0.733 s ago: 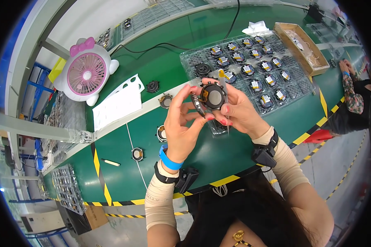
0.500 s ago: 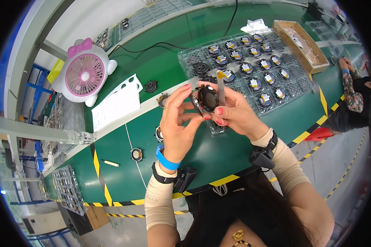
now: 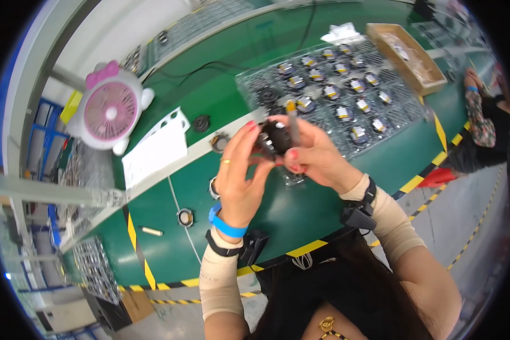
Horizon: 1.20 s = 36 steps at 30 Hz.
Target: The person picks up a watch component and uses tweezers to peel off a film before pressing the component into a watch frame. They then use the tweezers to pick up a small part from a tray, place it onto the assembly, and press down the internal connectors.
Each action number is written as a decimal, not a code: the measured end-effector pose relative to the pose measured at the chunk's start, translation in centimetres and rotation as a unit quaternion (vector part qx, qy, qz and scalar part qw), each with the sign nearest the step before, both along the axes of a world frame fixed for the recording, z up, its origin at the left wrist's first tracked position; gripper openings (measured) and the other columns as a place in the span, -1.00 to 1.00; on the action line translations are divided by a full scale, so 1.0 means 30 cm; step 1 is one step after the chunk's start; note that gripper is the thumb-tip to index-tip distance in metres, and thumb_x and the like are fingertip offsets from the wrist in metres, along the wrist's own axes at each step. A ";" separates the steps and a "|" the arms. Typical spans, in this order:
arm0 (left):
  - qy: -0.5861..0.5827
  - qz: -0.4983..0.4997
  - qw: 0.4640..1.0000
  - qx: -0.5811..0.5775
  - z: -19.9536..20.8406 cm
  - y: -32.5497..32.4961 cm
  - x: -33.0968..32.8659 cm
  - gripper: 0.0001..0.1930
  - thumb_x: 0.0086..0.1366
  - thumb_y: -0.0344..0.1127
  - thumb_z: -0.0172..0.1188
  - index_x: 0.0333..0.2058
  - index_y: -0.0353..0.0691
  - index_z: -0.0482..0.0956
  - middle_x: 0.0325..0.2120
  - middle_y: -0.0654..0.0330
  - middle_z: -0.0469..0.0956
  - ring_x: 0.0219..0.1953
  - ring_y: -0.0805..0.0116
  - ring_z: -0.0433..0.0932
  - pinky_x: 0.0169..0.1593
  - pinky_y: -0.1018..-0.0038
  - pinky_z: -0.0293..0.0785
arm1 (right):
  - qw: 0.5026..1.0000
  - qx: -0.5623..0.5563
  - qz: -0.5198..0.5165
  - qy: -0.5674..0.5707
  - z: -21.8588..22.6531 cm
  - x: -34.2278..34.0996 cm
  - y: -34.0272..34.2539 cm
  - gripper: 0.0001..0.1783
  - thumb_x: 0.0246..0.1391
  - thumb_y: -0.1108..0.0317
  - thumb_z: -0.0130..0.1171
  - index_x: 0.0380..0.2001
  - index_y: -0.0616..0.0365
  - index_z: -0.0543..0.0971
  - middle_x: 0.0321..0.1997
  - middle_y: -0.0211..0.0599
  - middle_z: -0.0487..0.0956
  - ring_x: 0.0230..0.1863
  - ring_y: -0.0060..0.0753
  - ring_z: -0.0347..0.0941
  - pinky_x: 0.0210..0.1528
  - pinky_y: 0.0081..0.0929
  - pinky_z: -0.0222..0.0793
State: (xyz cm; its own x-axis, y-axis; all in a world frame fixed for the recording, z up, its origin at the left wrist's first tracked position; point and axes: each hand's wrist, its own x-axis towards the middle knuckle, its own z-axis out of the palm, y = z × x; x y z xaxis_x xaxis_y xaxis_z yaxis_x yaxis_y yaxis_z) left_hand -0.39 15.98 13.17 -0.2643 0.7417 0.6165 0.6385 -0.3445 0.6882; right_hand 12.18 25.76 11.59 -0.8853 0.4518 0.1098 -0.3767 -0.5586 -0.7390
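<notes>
Casing [image 3: 277, 136], black, mid-frame, is pinched between nearly closed fingers of left hand [image 3: 241, 175] and right hand [image 3: 321, 158], presumably for steadiness, the right also gripping a stick [image 3: 292, 118].

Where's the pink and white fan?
In the head view, the fan is at the upper left, above and left of the white paper, well left of the left hand.

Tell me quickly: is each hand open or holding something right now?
Left hand: closed on a dark round part, details blurred.
Right hand: holding the dark round part and a slim, yellow-ended piece.
</notes>
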 end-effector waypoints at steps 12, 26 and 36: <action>0.077 -0.001 0.997 0.029 0.098 0.064 0.661 -0.54 0.09 -0.53 0.14 0.01 -0.36 0.30 -0.04 0.01 0.35 -0.13 0.19 0.45 -0.16 0.45 0.46 | 0.990 0.100 -0.090 0.032 0.136 0.702 0.015 -0.40 -0.15 0.47 0.19 0.04 0.16 0.29 -0.10 -0.46 0.43 -0.52 -0.79 0.20 -0.55 -0.76 0.17; 0.168 -0.155 0.970 0.089 0.224 -0.457 1.277 -0.55 0.14 -0.31 0.17 -0.04 -0.42 0.32 -0.15 -0.09 0.39 -0.20 0.09 0.46 -0.15 0.33 0.44 | 0.896 0.252 -0.365 -0.029 0.221 1.343 -0.679 -0.64 -0.01 0.17 0.15 -0.17 0.12 0.47 -0.26 -0.31 0.51 -0.28 -0.56 0.41 -0.26 -0.61 0.37; 0.245 -0.177 0.945 0.122 0.286 -0.692 1.365 -0.52 0.07 -0.42 0.22 -0.02 -0.35 0.31 -0.13 -0.08 0.37 -0.13 0.05 0.42 -0.11 0.31 0.40 | 0.884 0.214 -0.394 -0.135 0.267 1.461 -0.929 -0.68 -0.01 0.10 0.14 -0.36 0.15 0.55 -0.52 -0.48 0.48 -0.62 -0.66 0.24 -0.61 -0.59 0.13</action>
State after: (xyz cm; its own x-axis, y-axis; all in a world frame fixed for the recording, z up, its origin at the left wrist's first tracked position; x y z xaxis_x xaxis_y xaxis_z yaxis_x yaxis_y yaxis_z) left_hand 40.55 -4.79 21.73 0.3354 0.5506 0.7645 0.6751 -0.7064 0.2126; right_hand 56.01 -2.11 19.59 -0.3353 0.9078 0.2519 -0.3020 0.1497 -0.9415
